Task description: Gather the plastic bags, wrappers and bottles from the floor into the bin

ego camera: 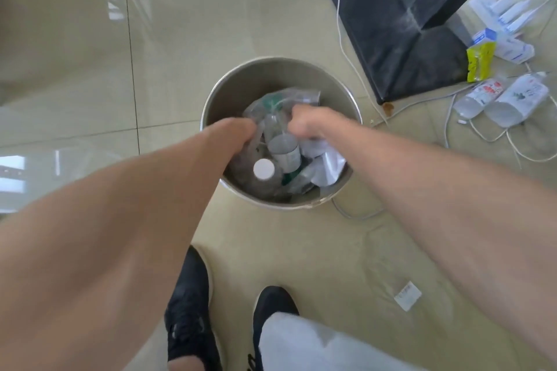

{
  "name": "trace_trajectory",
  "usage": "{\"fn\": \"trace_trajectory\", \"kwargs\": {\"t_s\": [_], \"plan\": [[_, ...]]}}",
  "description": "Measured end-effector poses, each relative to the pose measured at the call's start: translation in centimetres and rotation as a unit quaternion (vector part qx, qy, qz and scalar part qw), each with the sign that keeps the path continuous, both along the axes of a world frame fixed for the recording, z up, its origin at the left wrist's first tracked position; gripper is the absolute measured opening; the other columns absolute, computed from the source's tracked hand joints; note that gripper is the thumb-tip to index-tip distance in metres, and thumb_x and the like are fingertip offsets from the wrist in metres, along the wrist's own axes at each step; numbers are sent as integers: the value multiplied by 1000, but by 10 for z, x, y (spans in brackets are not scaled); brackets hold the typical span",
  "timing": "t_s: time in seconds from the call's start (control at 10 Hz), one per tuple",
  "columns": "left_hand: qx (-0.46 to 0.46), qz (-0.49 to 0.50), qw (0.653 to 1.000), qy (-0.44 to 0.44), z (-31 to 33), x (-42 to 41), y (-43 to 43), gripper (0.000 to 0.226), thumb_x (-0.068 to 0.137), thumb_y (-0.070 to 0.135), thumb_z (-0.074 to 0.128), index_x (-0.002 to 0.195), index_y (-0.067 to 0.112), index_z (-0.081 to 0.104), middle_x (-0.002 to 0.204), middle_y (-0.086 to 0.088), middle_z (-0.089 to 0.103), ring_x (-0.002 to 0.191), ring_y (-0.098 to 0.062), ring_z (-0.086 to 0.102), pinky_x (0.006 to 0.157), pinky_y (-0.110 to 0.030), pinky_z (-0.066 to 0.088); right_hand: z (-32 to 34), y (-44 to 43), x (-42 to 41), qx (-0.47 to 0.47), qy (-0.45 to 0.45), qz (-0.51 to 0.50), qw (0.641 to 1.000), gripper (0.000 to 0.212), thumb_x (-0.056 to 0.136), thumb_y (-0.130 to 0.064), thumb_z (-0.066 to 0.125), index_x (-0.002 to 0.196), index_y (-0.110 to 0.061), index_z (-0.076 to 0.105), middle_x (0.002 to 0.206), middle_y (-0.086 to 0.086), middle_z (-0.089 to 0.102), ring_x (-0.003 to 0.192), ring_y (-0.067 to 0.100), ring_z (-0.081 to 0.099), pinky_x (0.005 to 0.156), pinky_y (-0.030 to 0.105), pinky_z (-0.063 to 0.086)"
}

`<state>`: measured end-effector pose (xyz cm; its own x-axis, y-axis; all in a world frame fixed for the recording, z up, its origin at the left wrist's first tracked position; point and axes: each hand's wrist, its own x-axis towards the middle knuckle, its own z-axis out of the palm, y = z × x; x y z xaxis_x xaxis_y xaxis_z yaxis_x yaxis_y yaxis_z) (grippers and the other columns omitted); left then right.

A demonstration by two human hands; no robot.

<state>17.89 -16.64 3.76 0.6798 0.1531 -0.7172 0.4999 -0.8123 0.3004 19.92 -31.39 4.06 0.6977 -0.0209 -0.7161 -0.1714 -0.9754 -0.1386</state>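
A round metal bin (265,75) stands on the tiled floor in front of me. Both my hands reach down into it. My left hand (238,132) and my right hand (304,122) are closed on a clear plastic bag (271,105) of waste at the top of the pile. Below them lie a bottle with a white cap (264,170), a grey-labelled bottle (286,152) and a white wrapper (327,167). At the right, on the floor, lie two clear bottles (497,99), a yellow wrapper (479,61) and white packets (500,18).
A black stand base (401,39) with a slanted leg sits at the upper right. White cables (343,24) trail around it and past the bin. A clear wrapper with a white label (407,295) lies near my right arm. My black shoes (188,304) stand below the bin.
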Motion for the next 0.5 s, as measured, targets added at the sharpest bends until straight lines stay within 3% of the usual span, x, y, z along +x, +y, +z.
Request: {"fn": "trace_trajectory", "kwargs": {"t_s": [0.1,0.2,0.3,0.4,0.5], "plan": [[19,-74,997,8,11,-2,-1,41,97,9,49,138,2,51,140,-18,53,128,-34,51,97,-36,45,19,-5,6,25,-16,-39,999,46,93,-20,42,137,-7,43,137,20,50,117,38,55,101,48,47],[-17,13,999,-50,38,-16,-12,46,102,18,40,144,-2,39,147,-19,45,136,-35,43,84,-34,41,44,-2,-2,55,-37,-66,996,43,92,-15,42,133,-4,49,134,22,54,116,40,56,95,41,47],[-53,97,991,-70,55,-23,-9,46,98,21,48,138,0,45,133,-19,55,124,-35,53,90,-31,45,70,-2,-6,78,-64,-74,992,37,92,-8,41,126,0,55,112,18,57,98,31,56,81,34,43],[-150,167,972,-74,83,-22,1,33,83,17,62,111,-1,63,92,-14,66,89,-32,66,80,-36,56,109,-2,-13,105,-78,-72,989,24,83,-10,44,97,-9,63,93,14,57,81,27,51,68,33,41],[-193,176,961,-96,119,-33,16,32,81,10,68,113,4,64,90,-11,64,67,-19,56,63,-27,49,136,-14,-21,120,-92,-89,984,29,68,-19,47,88,-6,63,87,12,62,75,27,53,69,34,44]]}}
